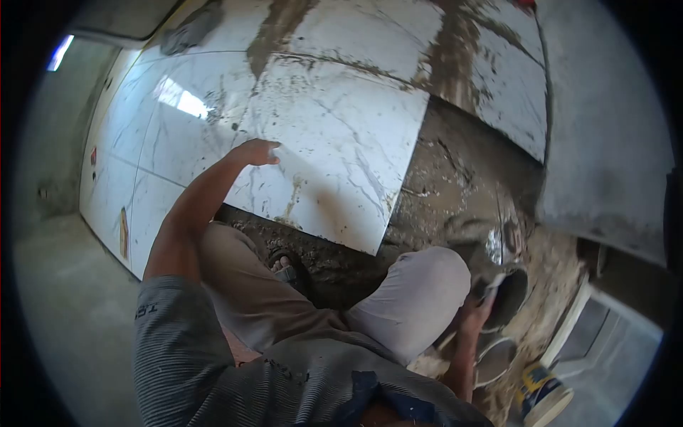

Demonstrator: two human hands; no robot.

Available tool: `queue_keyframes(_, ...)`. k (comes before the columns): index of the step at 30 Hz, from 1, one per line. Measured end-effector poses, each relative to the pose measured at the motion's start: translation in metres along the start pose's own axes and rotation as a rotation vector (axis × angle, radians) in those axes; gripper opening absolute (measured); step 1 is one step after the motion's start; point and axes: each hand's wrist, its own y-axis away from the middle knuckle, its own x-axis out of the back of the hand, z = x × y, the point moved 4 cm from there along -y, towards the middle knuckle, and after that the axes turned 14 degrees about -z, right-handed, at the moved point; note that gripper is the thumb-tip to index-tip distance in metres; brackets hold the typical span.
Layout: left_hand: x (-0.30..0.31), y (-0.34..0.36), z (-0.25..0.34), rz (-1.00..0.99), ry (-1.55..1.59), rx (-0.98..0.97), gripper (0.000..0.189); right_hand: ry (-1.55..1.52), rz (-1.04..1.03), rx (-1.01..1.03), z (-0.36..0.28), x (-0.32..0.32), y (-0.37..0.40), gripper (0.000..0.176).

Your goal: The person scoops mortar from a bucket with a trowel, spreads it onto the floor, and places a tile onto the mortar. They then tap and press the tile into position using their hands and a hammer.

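My left hand (pixel 257 152) is over a large white marble-look tile (pixel 341 142), thumb and fingers curved and apart. A small pale patch shows between its fingertips; I see no clear object there. At my right side, my right hand (pixel 478 312) grips the rim of a dark bucket (pixel 509 302), its fingers partly hidden. The tile is specked with mud, and its front right corner juts over wet grey mortar (pixel 445 192).
More muddy tiles (pixel 491 92) lie along the back and left. A grey cloth (pixel 191 32) sits at the far left. Beside me stand another round container (pixel 496 361) and a yellow-and-blue bucket (pixel 544 395). A bare wall (pixel 605 128) bounds the right side.
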Motion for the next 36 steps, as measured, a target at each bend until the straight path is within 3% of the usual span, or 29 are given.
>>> queue_keyframes(1,0.000,0.002,-0.004,0.025,0.026,0.016,0.072,-0.101,0.086,0.131,-0.042,0.001,-0.024,0.075)
queue_keyframes(2,0.001,0.000,-0.010,0.094,0.040,0.012,0.074,-0.045,0.225,0.359,-0.037,0.017,-0.049,0.070)
queue_keyframes(3,0.005,0.000,-0.013,0.165,0.053,0.008,0.076,-0.374,0.166,0.378,-0.098,0.014,-0.062,0.059)
queue_keyframes(4,0.013,0.004,-0.013,0.190,0.076,0.024,0.076,-0.245,0.084,0.636,-0.110,0.033,-0.091,0.052)
queue_keyframes(6,0.024,0.013,-0.018,0.194,0.145,0.206,0.083,-0.441,-0.069,0.929,-0.238,0.021,-0.099,0.067)
queue_keyframes(8,0.022,0.003,-0.039,0.235,0.171,0.271,0.087,-0.777,-0.242,1.088,-0.291,0.024,-0.123,0.067)
queue_keyframes(11,0.030,0.002,-0.055,0.280,0.249,0.407,0.095,-0.707,-0.329,1.117,-0.336,0.006,-0.157,0.066)
queue_keyframes(13,0.029,0.003,-0.069,0.285,0.257,0.457,0.099,-0.721,-0.424,1.022,-0.360,-0.034,-0.169,0.061)
queue_keyframes(15,0.027,0.004,-0.080,0.289,0.304,0.450,0.101,-0.830,-0.561,0.856,-0.370,-0.084,-0.186,0.059)
queue_keyframes(17,0.024,-0.003,-0.091,0.293,0.352,0.439,0.103,-0.998,-0.829,0.752,-0.377,-0.127,-0.208,0.048)
queue_keyframes(19,0.022,-0.009,-0.099,0.325,0.352,0.382,0.101,-0.876,-0.711,0.711,-0.388,-0.175,-0.228,0.040)
queue_keyframes(20,0.022,-0.009,-0.103,0.322,0.364,0.387,0.101,-0.848,-0.667,0.685,-0.398,-0.198,-0.229,0.048)
queue_keyframes(26,0.031,0.006,-0.093,0.332,0.372,0.394,0.094,-0.803,-0.904,0.727,-0.456,-0.318,-0.258,0.072)
queue_keyframes(29,0.030,0.004,-0.094,0.416,0.311,0.376,0.094,-0.820,-0.837,0.780,-0.474,-0.362,-0.264,0.076)
queue_keyframes(31,0.030,0.004,-0.094,0.401,0.347,0.368,0.091,-0.799,-0.823,0.763,-0.467,-0.397,-0.279,0.076)
queue_keyframes(33,0.032,0.007,-0.094,0.390,0.375,0.358,0.089,-0.589,-0.762,0.690,-0.457,-0.428,-0.293,0.075)
queue_keyframes(36,0.032,0.006,-0.096,0.412,0.401,0.350,0.088,-0.532,-0.813,0.595,-0.465,-0.437,-0.298,0.071)
